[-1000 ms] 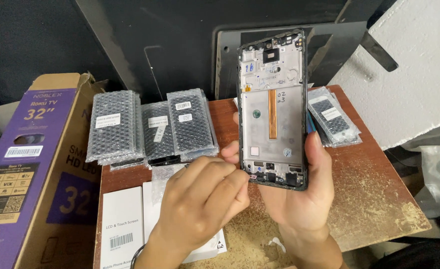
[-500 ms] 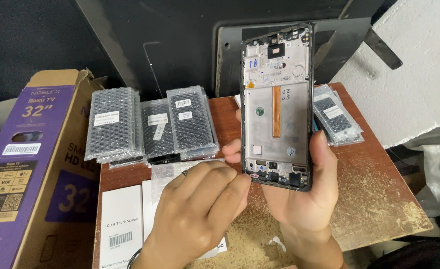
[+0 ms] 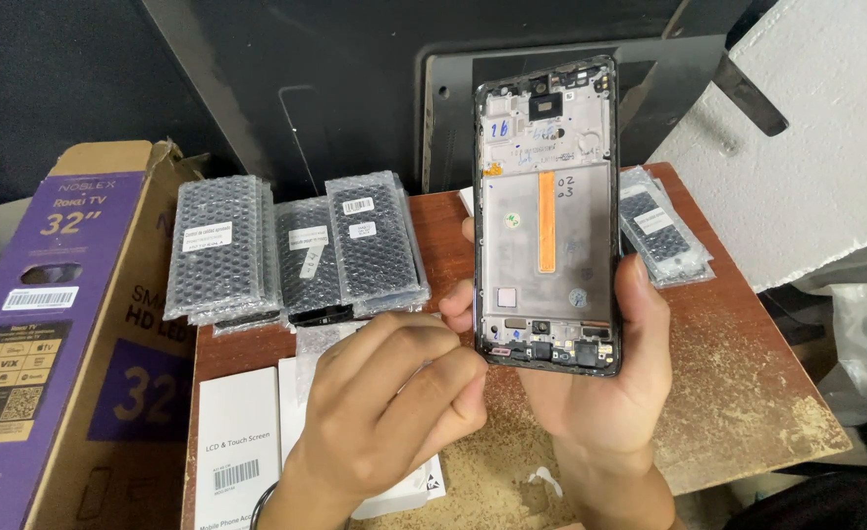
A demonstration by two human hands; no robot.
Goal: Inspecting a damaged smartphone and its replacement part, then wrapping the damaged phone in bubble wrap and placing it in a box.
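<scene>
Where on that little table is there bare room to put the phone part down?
The right side of the wooden table is bare, below the bubble-wrapped part. The left is crowded: bubble-wrapped stacks at the back, white boxes in front.

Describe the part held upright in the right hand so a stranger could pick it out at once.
Start at the worn wooden table; above its middle, the right hand holds a phone screen frame upright. Unlike the bubble-wrapped packs lying behind it, it is bare, with an orange strip down its centre.

A single head-worn camera looks steeply down, close over both hands [image 3: 512, 393], onto the worn reddish-brown wooden bench [image 3: 748, 373].
</scene>
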